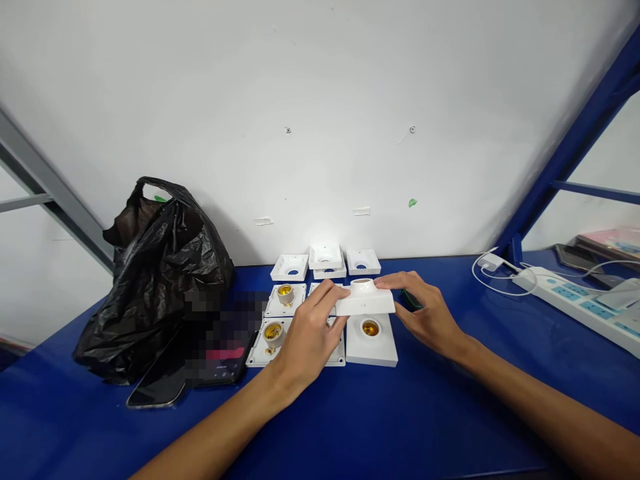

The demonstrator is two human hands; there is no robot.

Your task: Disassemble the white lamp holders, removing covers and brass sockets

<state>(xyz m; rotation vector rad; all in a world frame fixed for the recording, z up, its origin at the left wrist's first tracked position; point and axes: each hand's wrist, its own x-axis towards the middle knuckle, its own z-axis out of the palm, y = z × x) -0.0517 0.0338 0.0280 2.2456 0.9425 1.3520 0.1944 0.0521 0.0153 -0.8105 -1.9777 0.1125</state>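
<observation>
Between both hands is a white square lamp holder (365,305), held tilted with its round collar at the top. My left hand (313,330) pinches its left edge, and my right hand (427,308) grips the right side, fingertips at the collar. Just below it, an assembled lamp holder (357,350) with a brass-lined socket lies on the blue table. To the left lie open lamp holder bases, one with a brass socket (285,293) behind and another brass socket (274,333) in front. My left hand partly hides more bases.
Against the wall lie several white square covers (290,267) with round holes, two of them stacked. A black plastic bag (165,287) and phones (157,380) occupy the left side. On the right are a white power strip (580,300), cables and another phone (577,257).
</observation>
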